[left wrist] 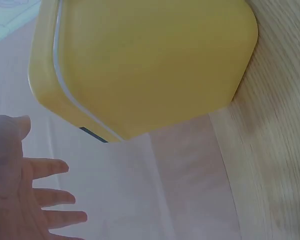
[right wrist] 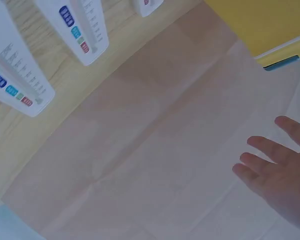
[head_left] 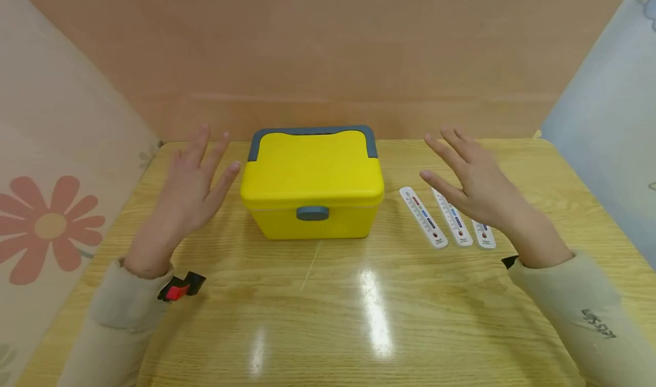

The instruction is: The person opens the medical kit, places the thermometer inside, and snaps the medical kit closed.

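A yellow box (head_left: pixel 312 173) with a grey-blue handle (head_left: pixel 312 130) and a grey-blue front latch (head_left: pixel 312 213) stands on the table, its lid closed. To its left my left hand (head_left: pixel 187 190) is held in the air, fingers spread and holding nothing. On the other side, my right hand (head_left: pixel 476 188) hovers with spread fingers above three white thermometers. The leftmost thermometer (head_left: pixel 423 217) shows in full; the middle thermometer (head_left: pixel 459 230) and the rightmost thermometer (head_left: pixel 484 236) are partly covered by the hand in the head view. In the left wrist view, the box's side (left wrist: pixel 155 60) fills the upper part.
The wood-grain table (head_left: pixel 246 301) ends at a brownish back wall (head_left: pixel 328 51). A pale panel with a red flower (head_left: pixel 50 226) borders the left side, and a light blue panel (head_left: pixel 610 108) the right.
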`<state>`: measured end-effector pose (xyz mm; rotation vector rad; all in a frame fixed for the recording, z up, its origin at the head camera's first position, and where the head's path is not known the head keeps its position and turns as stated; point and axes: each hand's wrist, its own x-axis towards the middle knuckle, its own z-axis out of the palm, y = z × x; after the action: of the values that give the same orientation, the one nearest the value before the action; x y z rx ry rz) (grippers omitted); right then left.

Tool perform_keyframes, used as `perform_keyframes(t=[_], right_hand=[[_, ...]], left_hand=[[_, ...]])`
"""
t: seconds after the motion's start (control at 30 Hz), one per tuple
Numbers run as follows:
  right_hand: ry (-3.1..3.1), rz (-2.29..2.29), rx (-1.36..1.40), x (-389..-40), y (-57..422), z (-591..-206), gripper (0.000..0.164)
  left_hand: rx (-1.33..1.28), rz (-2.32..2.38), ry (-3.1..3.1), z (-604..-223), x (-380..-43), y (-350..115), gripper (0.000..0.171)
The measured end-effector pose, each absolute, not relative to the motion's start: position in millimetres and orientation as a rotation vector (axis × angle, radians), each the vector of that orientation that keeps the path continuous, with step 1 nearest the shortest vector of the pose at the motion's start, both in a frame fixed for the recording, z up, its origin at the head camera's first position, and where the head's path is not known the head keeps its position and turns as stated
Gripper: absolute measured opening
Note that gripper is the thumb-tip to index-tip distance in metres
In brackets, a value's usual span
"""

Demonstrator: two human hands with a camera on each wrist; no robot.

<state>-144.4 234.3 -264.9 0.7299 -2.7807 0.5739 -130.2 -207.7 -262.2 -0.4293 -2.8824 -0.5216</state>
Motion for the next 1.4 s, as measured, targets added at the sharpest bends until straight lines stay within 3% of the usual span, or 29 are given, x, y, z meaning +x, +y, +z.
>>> perform_keyframes(t=[0.73,1.4], right_hand=[[-2.470,0.850,0.930,-136,196,-281,0.059],[-2.465,0.909,0.973,-131,176,-283,0.058]], left_hand=[[-0.628,-0.852,-2.338,-288,-125,-192,0.036],[-0.616,-1.090,-2.411,-298,-118,-187,0.042]])
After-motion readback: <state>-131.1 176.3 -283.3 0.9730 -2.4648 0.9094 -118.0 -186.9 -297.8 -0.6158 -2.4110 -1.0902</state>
